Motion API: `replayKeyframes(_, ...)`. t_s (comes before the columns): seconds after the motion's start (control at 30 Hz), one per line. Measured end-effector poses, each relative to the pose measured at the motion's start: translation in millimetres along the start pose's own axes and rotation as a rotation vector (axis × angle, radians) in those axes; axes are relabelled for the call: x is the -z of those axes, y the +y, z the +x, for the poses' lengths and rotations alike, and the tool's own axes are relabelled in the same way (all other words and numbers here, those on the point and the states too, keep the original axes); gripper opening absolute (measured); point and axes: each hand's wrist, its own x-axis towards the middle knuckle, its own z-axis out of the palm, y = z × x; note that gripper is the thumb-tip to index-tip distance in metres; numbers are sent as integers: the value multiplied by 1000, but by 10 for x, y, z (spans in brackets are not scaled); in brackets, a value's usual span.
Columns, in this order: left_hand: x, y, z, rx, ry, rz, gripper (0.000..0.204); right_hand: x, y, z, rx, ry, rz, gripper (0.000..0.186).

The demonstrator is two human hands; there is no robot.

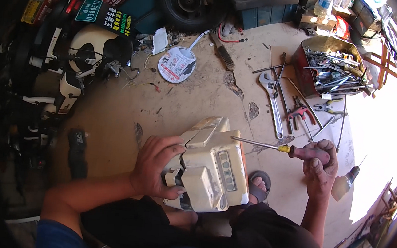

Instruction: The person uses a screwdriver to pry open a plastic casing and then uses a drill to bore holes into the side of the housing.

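Observation:
My left hand (pixel 157 163) grips the left side of a scuffed cream plastic housing (pixel 207 186) above my lap, fingers at its seam and a dark gap. The housing has a recessed strip of small lenses and an orange right edge. My right hand (pixel 320 165) holds a screwdriver (pixel 309 154) with a reddish handle and yellow collar, its shaft pointing left. The tip lies at or just over the housing's upper part; I cannot tell if it touches.
An adjustable wrench (pixel 275 112), pliers (pixel 327 107) and other tools lie on the worn floor (pixel 101 153), beside a metal toolbox (pixel 302 71). A scooter (pixel 86 53) stands at left, a wheel (pixel 188 2) at the back. A round fan (pixel 176 65), brush (pixel 224 55) and cordless drill (pixel 347 182) are around.

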Motion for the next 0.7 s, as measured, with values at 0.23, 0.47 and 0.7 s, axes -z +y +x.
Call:
replayKeyframes(0.23,-19,-94,44,-15,25,28,83,-175,-323,110,-3,-111,-32,56)
replayKeyframes(0.47,-63,-73,16,-41,66,19,82,-228,-267,97,-5,-77,-56,51)
replayKeyframes(0.7,-24,-59,35,-21,75,12,79,-375,-309,243,-75,-175,-71,48)
